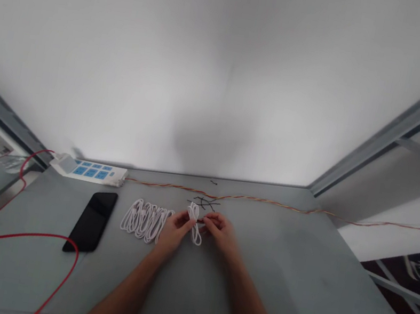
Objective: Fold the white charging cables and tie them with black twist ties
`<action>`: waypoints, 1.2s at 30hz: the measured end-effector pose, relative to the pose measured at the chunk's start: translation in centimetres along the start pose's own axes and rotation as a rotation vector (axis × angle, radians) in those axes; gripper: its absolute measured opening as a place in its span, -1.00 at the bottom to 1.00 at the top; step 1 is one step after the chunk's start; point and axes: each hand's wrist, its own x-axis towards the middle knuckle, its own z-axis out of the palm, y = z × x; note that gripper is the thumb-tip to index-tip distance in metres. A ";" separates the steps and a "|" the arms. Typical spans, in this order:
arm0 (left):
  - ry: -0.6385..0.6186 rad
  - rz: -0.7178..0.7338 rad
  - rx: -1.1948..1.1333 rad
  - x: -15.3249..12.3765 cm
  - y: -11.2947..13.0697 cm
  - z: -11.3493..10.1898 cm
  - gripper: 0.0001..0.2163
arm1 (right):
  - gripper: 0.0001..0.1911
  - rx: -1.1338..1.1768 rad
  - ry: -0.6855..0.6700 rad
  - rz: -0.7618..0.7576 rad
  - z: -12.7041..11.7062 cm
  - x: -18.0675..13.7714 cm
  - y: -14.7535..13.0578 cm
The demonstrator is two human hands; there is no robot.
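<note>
- Cable, white and folded into a long coil, is between the two hands, above the middle part of the table.
- Left hand has its grip closed on this cable, with thumb and fingers pinching it near the middle.
- Right hand has its fingertips just beside the coil's middle, at a small dark strand. The thumb and fingers are near each other, but I cannot tell if this grip is pinching the strand.
- Several white coils lie in a close row beside the left hand, on its left side.
- Thin black ties are scattered beyond the hands; one more lies farther, near the wall.
- A twisted wire runs behind the ties, from the right side to the power strip at the left.
- The phone lies left of the coils, with a red cord crossing its near end.
</note>
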 end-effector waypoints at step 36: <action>-0.092 -0.308 -0.616 -1.0 1.6 -0.4 -0.66 | -0.60 -0.328 0.086 -0.125 -0.1 -0.6 0.7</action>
